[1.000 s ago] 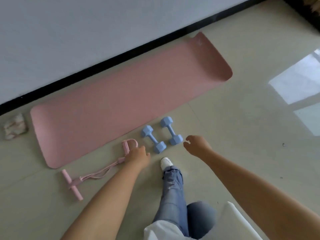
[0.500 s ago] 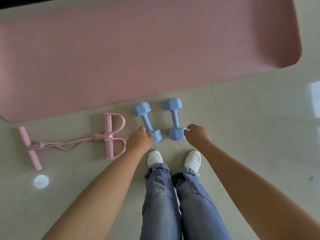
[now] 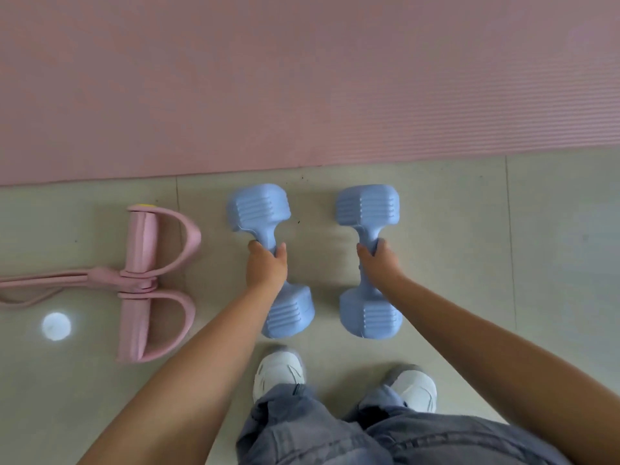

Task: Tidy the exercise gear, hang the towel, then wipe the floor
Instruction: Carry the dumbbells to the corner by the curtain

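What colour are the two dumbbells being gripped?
Both dumbbells, left and right, are light blue, with ribbed heads; the head view shows it.

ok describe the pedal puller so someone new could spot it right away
Find the pink mat across the top, then the bare floor below it. Left of the two dumbbells lies the pedal puller. It alone is pink with two foot loops and cords trailing off left.

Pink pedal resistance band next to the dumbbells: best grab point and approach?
Probably the knot where both foot loops and the cords meet on the pink resistance band. Come straight down from above and curl the fingers round it: it lies flat on the floor, and that bundle gathers everything.
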### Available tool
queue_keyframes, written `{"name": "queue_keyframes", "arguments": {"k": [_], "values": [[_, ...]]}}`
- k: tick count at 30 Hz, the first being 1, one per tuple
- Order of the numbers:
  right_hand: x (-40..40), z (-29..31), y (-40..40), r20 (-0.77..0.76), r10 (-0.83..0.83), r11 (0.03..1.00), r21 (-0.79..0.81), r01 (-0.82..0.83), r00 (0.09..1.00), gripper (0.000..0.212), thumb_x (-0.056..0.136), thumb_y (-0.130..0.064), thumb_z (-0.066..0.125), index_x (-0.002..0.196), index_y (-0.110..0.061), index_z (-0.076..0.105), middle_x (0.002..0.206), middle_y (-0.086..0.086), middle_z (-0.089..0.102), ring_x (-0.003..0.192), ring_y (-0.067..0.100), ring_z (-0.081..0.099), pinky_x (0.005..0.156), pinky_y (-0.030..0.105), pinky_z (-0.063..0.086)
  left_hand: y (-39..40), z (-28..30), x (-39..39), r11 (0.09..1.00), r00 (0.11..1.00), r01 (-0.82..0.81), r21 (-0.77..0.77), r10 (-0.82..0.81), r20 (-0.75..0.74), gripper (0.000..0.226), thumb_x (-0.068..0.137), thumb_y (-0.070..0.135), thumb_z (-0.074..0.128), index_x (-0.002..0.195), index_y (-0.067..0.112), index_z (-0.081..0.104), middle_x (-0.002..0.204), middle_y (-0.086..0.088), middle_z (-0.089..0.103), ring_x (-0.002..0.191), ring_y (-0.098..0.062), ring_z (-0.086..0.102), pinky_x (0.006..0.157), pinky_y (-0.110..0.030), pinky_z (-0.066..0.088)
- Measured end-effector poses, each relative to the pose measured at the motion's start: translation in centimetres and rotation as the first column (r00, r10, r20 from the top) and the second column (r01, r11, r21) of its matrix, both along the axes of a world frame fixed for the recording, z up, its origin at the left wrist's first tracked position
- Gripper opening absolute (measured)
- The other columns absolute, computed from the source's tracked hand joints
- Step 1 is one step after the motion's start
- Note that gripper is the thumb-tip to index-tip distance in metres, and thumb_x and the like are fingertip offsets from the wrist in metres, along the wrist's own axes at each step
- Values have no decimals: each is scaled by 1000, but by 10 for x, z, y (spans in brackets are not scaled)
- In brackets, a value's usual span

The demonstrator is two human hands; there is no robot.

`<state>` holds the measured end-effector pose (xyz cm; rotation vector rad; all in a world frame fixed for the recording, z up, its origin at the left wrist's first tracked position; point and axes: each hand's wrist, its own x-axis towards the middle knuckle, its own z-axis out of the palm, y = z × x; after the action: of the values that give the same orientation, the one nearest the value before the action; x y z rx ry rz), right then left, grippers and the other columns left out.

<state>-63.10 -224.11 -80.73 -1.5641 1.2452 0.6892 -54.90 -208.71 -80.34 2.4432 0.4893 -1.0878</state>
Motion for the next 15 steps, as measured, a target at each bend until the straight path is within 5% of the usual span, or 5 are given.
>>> {"name": "queue_keyframes", "arguments": {"k": [8,11,15], "values": [[-3,-6,6,59,-90,995,-44,92,994,25,95,-34,46,98,-10,38,79,4,50,71,23,52,55,27,38,-8,6,-6,1000,998,-1,13,0,64,40,97,19,48,127,-5,35,122,-23,56,107,-38,58,86,-39,46],[-14,19,8,28,-110,993,-41,111,994,27,95,-32,46,104,-7,41,78,6,51,60,18,48,52,26,37,-8,36,-15,994,995,100,35,-101,25,38,96,17,47,126,-5,35,122,-24,56,107,-39,58,84,-39,46],[-37,86,9,-4,-140,990,-16,140,990,35,96,-32,44,115,-3,42,71,0,46,73,23,52,52,27,37,-11,108,-29,969,970,243,42,-243,-4,35,95,12,45,123,-5,35,119,-26,57,104,-41,58,79,-40,44]]}}
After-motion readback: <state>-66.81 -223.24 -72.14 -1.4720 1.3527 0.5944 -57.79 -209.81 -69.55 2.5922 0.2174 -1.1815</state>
